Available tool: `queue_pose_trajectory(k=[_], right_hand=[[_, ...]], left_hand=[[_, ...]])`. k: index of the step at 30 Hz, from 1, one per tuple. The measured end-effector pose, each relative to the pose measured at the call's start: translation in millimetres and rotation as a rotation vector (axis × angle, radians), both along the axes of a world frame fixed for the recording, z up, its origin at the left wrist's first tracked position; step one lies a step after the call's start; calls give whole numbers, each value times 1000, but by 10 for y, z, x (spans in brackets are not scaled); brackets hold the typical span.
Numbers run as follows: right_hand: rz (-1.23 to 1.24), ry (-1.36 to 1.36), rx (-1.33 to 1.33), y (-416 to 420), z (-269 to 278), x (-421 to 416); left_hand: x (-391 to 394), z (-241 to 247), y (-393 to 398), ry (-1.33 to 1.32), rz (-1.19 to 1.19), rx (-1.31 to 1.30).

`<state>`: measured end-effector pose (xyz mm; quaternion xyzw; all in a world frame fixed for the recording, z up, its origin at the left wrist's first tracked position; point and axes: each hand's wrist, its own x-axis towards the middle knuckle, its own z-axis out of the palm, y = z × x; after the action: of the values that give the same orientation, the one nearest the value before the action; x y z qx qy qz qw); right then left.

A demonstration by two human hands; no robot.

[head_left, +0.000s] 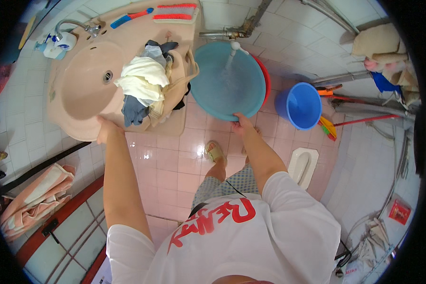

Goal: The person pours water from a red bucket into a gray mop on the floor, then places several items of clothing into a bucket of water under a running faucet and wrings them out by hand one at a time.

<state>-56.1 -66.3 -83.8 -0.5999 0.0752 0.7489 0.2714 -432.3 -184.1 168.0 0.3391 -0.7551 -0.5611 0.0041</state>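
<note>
My left hand point(108, 130) grips the front edge of a pinkish-beige ceramic sink point(74, 122), its fingers partly hidden. With my right hand point(242, 124) I hold the near rim of a wide teal plastic basin point(213, 113). Water runs into this basin from a white spout point(235, 46) on a wall pipe, and the surface is stirred where the stream lands. Behind the basin shows the edge of a red basin point(266, 76). A heap of clothes, with a pale yellow garment point(143, 76) on top and a grey-blue one point(134, 110) below, lies on the sink's right side.
A blue bucket point(303, 106) stands right of the basin, beside a yellow dustpan point(327, 127). A squat toilet point(303, 167) is set in the pink tiled floor point(166, 161). Brushes point(131, 18) and a chrome faucet point(76, 24) are at the sink's back.
</note>
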Motion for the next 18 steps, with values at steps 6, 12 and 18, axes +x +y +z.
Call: queue_pose_trajectory(k=[6, 12, 18], right_hand=[[195, 23, 33, -206, 103, 378], [169, -46, 52, -296, 17, 81], [-61, 123, 82, -637, 17, 308]], left_hand=[[96, 82, 21, 7, -8, 40], [54, -64, 47, 35, -78, 92], [-32, -275, 97, 44, -176, 118]])
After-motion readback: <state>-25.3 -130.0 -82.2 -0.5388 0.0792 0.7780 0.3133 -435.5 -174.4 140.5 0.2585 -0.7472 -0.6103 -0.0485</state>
